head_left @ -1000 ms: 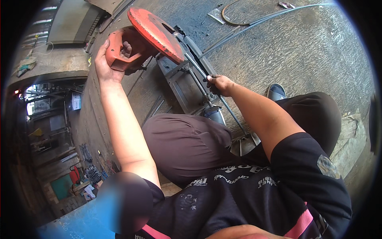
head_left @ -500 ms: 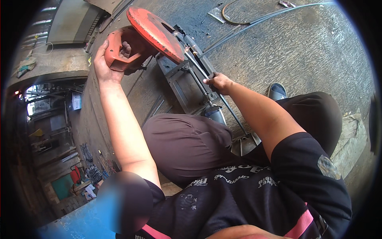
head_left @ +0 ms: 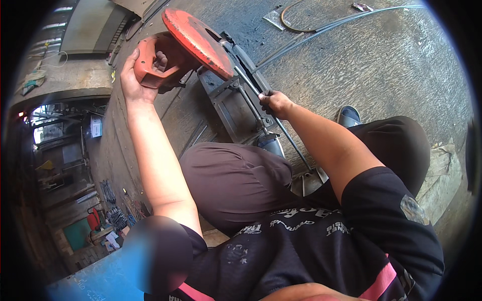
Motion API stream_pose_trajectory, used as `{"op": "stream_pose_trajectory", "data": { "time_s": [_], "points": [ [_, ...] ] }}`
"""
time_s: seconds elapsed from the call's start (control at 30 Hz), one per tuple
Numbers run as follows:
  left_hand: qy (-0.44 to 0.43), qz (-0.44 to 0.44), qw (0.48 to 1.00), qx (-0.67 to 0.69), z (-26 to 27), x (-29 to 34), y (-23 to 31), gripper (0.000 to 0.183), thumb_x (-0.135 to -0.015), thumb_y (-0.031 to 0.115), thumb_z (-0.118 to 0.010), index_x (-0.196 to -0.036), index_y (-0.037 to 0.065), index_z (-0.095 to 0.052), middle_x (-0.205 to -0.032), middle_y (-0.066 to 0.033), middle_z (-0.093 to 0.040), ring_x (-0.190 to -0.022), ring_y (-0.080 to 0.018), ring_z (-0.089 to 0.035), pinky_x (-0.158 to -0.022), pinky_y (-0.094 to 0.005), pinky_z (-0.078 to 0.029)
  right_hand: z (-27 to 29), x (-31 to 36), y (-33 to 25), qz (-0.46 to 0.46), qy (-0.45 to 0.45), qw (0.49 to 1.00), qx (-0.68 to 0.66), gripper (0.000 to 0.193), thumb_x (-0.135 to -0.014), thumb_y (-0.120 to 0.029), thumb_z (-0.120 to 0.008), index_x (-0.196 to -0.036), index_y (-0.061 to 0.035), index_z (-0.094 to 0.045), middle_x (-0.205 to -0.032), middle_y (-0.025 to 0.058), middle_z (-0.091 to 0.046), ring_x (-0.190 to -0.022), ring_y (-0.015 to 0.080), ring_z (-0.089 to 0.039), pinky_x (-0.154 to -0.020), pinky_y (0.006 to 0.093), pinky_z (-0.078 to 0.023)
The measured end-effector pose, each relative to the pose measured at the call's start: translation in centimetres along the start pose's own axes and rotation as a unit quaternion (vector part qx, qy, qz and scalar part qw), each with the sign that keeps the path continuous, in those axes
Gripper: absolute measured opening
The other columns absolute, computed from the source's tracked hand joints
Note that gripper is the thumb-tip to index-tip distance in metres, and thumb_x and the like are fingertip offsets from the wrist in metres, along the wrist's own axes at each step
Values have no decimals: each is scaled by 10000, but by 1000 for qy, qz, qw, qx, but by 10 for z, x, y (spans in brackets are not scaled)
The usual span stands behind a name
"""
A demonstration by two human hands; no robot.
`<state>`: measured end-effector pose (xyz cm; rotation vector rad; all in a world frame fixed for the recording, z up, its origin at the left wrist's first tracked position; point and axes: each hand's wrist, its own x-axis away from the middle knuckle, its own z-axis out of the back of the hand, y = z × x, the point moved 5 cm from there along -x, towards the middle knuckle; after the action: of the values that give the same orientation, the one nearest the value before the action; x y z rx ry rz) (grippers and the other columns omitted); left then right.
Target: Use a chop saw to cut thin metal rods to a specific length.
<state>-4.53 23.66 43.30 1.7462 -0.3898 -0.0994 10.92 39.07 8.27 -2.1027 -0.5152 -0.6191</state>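
And the sparks that flew by the guard half a second ago are gone, so the cut seems paused; little else shifts! Up at eleven o'clock sits the red cut-off saw (head_left: 198,41), left hand (head_left: 133,83) wrapped around its handle (head_left: 148,54) at ten; at one, the right hand (head_left: 278,104) clasps the slim metal rod (head_left: 288,133), slanting from twelve toward four.

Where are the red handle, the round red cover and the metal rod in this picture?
Red handle (head_left: 146,55): head view, on its grip.
Round red cover (head_left: 197,37): head view, on its flat face.
Metal rod (head_left: 248,81): head view, on its upper stretch.
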Motion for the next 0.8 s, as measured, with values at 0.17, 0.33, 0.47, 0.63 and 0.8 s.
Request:
{"op": "stream_pose_trajectory", "data": {
  "time_s": [0.17,0.33,0.47,0.63,0.8],
  "points": [
    [1,-2,1000,9,-1,0,0,505,-903,287,-502,-1263,-61,-428,-1131,-205,-535,-979,-305,-565,-892,-428,-480,-1,1,-3,-3,6,1000,27,258,-869,-248,-655,-977,-42,-544,-777,90,-563,-620,161,-510,-490,301,-415],
    [1,-1,1000,11,1,0,0,490,-906,281,-498,-1258,-54,-435,-1138,-198,-536,-975,-304,-565,-893,-432,-478,3,0,-6,2,41,997,70,259,-871,-250,-650,-942,-21,-553,-736,112,-587,-540,166,-514,-453,309,-407],
    [-15,6,1000,5,0,0,0,483,-907,280,-498,-1255,-49,-440,-1137,-195,-537,-970,-303,-566,-892,-433,-477,3,-4,-7,0,31,996,84,241,-886,-244,-628,-930,-15,-570,-700,115,-606,-485,180,-523,-432,326,-419],
    [-25,4,1000,11,0,-1,0,477,-906,276,-498,-1256,-42,-442,-1145,-190,-535,-975,-298,-564,-891,-427,-478,2,-1,-10,-2,11,994,105,225,-906,-238,-594,-926,-14,-585,-704,101,-609,-504,184,-545,-442,329,-441],
    [-27,5,1000,10,-1,-1,0,492,-902,278,-500,-1274,-37,-430,-1172,-195,-524,-980,-292,-564,-898,-421,-477,0,5,-14,0,6,995,97,246,-943,-251,-522,-930,-19,-603,-753,75,-616,-575,178,-574,-485,322,-466]
  ]
}}
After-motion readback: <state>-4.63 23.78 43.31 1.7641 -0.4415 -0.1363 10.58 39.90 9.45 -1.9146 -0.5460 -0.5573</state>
